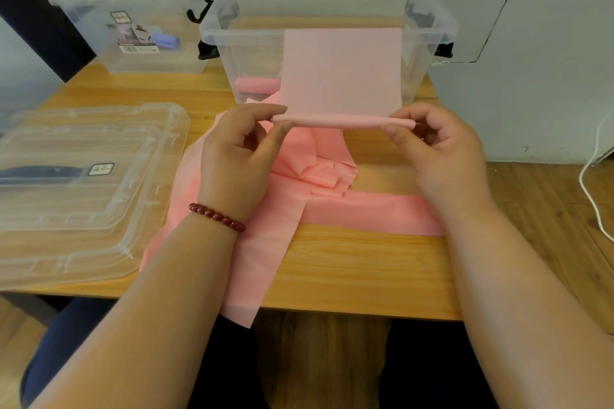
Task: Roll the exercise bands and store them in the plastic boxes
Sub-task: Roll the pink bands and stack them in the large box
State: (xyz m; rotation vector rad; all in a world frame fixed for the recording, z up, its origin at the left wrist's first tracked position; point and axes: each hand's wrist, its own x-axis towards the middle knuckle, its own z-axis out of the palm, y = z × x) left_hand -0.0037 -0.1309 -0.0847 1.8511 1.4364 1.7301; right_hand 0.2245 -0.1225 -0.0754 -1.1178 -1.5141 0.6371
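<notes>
Head view: both hands are rolling a pink band in front of the near box.

The left hand (239, 149) and right hand (442, 149) are each pinching one end of the thin rolled part of the pink band (332, 119), thumb under and fingers curled over, the grip narrow and tight on the roll. They are holding it just above the table (358, 269). A flat stretch of the band is standing up from the roll against the front of the near clear box (428, 26); I cannot tell whether it is touching the wall. More pink band material is lying crumpled under the hands and trailing over the table edge. A finished pink roll (257, 85) is lying inside that box. The far box (83, 10) is holding a purple roll (167, 40). Two clear lids (83, 209) are lying stacked at left.
</notes>
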